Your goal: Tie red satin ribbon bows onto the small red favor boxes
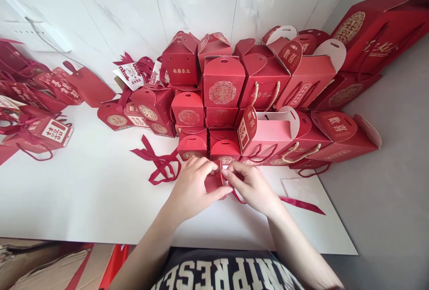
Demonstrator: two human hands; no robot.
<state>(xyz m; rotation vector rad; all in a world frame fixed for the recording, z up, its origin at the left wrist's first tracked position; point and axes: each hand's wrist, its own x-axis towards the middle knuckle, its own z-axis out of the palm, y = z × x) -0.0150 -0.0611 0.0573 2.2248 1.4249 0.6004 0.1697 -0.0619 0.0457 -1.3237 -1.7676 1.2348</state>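
Between my hands, near the table's middle front, is a small red box, partly hidden by my fingers. My left hand holds its left side, the thumb lying along the near edge. The fingers of my right hand pinch the box's upright right edge. A dark red ribbon runs out from under my right hand and forearm to the right. Just left of my left hand, a looped red ribbon lies on the white table.
Stacked red gift boxes stand behind my hands against the tiled wall. Large red boxes rise at the back right. Red bags and boxes with ribbons lie at the left. A clear packet rests at right.
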